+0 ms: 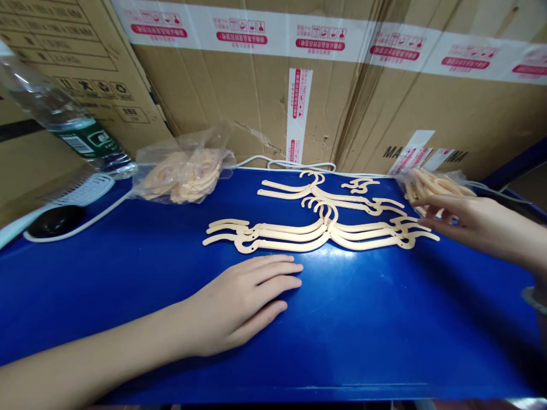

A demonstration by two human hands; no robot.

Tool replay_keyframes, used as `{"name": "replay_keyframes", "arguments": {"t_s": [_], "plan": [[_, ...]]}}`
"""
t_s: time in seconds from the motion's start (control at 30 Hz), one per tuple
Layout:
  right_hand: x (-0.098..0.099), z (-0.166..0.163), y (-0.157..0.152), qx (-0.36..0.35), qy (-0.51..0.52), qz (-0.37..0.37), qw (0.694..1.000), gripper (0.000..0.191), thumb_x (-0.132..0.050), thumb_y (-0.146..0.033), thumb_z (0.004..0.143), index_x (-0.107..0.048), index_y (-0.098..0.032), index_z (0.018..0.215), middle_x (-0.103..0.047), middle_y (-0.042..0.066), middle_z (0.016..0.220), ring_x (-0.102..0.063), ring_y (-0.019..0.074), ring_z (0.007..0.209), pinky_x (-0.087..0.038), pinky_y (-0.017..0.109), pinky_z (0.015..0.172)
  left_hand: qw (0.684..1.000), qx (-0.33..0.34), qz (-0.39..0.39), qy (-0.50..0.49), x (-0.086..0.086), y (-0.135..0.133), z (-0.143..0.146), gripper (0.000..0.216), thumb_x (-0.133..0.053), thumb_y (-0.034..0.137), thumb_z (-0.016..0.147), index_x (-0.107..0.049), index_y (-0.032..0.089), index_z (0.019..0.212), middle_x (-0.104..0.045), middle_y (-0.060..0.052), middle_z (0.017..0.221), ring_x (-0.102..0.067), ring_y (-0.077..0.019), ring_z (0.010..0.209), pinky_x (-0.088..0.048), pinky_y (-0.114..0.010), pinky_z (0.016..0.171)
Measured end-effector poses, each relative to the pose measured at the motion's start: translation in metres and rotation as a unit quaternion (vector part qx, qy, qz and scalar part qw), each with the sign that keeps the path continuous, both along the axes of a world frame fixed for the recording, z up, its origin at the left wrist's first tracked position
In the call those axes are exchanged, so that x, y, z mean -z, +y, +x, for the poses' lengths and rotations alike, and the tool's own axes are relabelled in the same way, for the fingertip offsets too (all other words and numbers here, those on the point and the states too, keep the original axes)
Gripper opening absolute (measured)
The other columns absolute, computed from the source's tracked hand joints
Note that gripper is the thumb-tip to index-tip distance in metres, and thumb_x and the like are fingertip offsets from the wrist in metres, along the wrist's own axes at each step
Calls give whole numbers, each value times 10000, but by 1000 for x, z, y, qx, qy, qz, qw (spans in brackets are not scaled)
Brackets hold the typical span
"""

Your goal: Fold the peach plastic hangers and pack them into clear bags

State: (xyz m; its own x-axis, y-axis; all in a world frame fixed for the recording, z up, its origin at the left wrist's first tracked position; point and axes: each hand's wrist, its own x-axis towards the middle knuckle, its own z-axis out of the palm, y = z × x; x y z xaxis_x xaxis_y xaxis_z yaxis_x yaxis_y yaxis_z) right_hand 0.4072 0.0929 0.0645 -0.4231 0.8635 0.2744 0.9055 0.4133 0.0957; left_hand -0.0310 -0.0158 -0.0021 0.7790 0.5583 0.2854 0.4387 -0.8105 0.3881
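My left hand (250, 299) lies flat on the blue tabletop, fingers stretched out and holding nothing. Just beyond its fingertips are several beige folding hangers (290, 239), laid out spread and overlapping, with their hooks pointing away from me. Behind these lie further beige hangers (286, 191) whose left ends have no end pieces. A few loose S-shaped end pieces (361, 185) rest farther back. My right hand (464, 219) hovers at the right in front of a clear bag of beige hanger parts (433, 188). Its fingers are loosely bent and apart, with nothing visible between them.
Another clear bag of beige parts (183, 173) sits at the back left. Beside it are a water bottle (81, 125), a pale blue hairbrush (81, 191) and a black oval object (57, 221). A white cable (252, 165) runs along the cardboard boxes (239, 97).
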Motion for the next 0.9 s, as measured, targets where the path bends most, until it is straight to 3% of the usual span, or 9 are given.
{"name": "replay_keyframes", "arguments": {"t_s": [0.1, 0.27, 0.5, 0.7, 0.9], "plan": [[-2, -11, 1, -17, -13, -46, 999, 411, -480, -578, 898, -720, -264, 1011, -723, 105, 870, -650, 239, 661, -495, 374, 576, 1000, 8, -12, -18, -1, 5, -2, 302, -466, 202, 1024, -595, 168, 1295, -624, -105, 1413, -559, -232, 1344, -478, -402, 1135], [2, -32, 4, -38, -7, 19, 999, 411, -464, -457, 931, -723, -171, 1070, -707, 133, 857, -648, 263, 710, -492, 386, 645, 999, 20, -11, -49, 1, 10, -3, 291, -487, 169, 1014, -605, 157, 1279, -667, -105, 1346, -593, -207, 1307, -491, -338, 1113], [18, -45, 21, -34, 45, 39, 998, 287, -553, -278, 882, -740, -117, 1027, -751, 132, 886, -683, 260, 763, -502, 344, 662, 996, 28, 21, -85, 6, 9, -2, 291, -513, 126, 995, -603, 131, 1272, -693, -121, 1286, -626, -203, 1261, -505, -324, 1098], [13, -69, 43, -15, -23, -38, 999, 290, -528, -114, 883, -734, -109, 1087, -760, 157, 1075, -701, 292, 991, -510, 355, 867, 994, 47, 28, -93, 4, 6, 0, 278, -513, 113, 984, -621, 135, 1239, -711, -126, 1247, -651, -216, 1218, -532, -343, 1070], [8, -93, 66, -38, -57, -81, 994, 346, -561, -35, 847, -746, -145, 1117, -742, 179, 1117, -690, 278, 1000, -501, 330, 816, 995, 44, 17, -89, 3, 3, 2, 282, -504, 125, 980, -637, 158, 1226, -700, -132, 1265, -654, -237, 1216, -531, -377, 1071]]}}
